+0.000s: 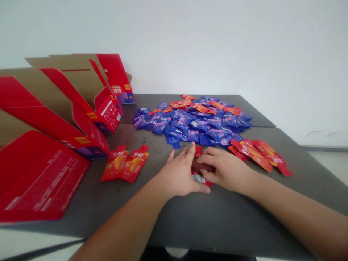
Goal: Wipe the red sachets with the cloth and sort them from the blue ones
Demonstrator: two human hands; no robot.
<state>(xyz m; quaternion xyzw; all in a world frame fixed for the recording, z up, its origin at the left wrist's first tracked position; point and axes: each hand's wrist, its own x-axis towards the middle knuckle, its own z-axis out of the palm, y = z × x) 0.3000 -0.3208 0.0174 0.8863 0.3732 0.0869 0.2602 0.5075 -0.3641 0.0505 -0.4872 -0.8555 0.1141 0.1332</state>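
A red sachet (199,178), barcode side up, lies on the dark table between my two hands and is partly covered by them. My left hand (178,175) rests along its left side with the fingers spread and the thumb across its lower end. From the right, my right hand (227,168) reaches over it, fingers bent and pressed on its middle. Two orange-red sachets (134,164) lie side by side to the left. On the right are several more red sachets (251,154), overlapping one another.
Behind my hands spreads a heap of purple-blue sachets (182,125) with some orange ones (199,107) on top. Open red cartons (89,139) stand in a row along the left, flaps sticking out. A white wall (217,47) rises behind the table (231,221).
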